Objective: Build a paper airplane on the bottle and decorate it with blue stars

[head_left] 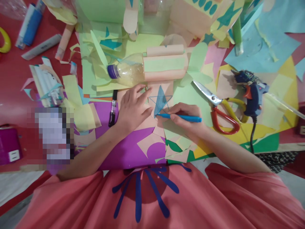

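Note:
Between my hands lies a pale pink piece of paper (152, 89) with a star (161, 99) outlined on it in blue and partly coloured in. My right hand (188, 117) grips a blue felt-tip marker (190, 118), its tip at the star's lower left point. On the left side of the paper, my left hand (134, 108) rests with its fingers spread and nothing in them. A black pen (112, 109) lies just left of that hand. Beyond the star is a plastic bottle (130, 69) on its side, purple-capped and wrapped in pink and green paper.
To the right lie scissors (215, 103) with red and yellow handles and a blue glue gun (254, 98) with its cord. Several markers (49, 84) are at the left, near a blurred-out object (54, 133). Paper scraps (152, 144) cover much of the table.

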Tool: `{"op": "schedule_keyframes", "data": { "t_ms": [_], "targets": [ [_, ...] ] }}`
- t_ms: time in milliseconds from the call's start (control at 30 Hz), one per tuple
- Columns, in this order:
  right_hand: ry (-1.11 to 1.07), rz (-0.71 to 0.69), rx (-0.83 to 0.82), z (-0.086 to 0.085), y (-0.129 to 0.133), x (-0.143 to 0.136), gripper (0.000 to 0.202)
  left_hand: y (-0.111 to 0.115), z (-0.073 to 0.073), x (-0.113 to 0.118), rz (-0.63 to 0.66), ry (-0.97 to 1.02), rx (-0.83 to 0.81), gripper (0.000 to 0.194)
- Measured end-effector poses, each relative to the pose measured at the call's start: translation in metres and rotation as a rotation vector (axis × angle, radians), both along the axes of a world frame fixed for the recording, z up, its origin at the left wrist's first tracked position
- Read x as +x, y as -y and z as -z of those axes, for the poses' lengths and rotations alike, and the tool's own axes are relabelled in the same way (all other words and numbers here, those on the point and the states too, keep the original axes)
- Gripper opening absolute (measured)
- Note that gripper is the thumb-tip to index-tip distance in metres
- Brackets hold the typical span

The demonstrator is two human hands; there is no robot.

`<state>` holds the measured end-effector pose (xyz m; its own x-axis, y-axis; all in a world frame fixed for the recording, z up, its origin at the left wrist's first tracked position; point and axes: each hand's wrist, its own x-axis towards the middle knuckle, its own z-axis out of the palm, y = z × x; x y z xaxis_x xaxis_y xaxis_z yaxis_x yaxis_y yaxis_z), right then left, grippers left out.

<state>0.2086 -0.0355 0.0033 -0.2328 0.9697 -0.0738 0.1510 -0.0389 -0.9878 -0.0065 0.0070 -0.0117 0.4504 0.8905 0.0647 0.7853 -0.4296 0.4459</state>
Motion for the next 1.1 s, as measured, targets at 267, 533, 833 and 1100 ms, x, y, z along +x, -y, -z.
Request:
{"op": "schedule_keyframes", "data": {
  "t_ms": [267, 533, 833, 1100],
  "targets": [
    [-0.222, 0.230, -0.040, 0.003, -0.031, 0.006, 0.040, 0.001, 0.000, 0.001, 0.000, -0.046, 0.005, 0.053],
    [-0.185, 0.220, -0.036, 0.011, -0.046, -0.003, 0.052, -0.001, -0.004, -0.005, 0.017, -0.058, 0.034, 0.049],
    [-0.161, 0.106, -0.096, 0.001, -0.033, 0.005, 0.036, 0.006, -0.009, -0.003, 0.138, -0.094, 0.151, 0.029],
    [-0.023, 0.042, -0.025, -0.003, -0.036, -0.001, 0.020, 0.022, -0.015, 0.001, 0.327, -0.179, 0.442, 0.029]
  ]
}}
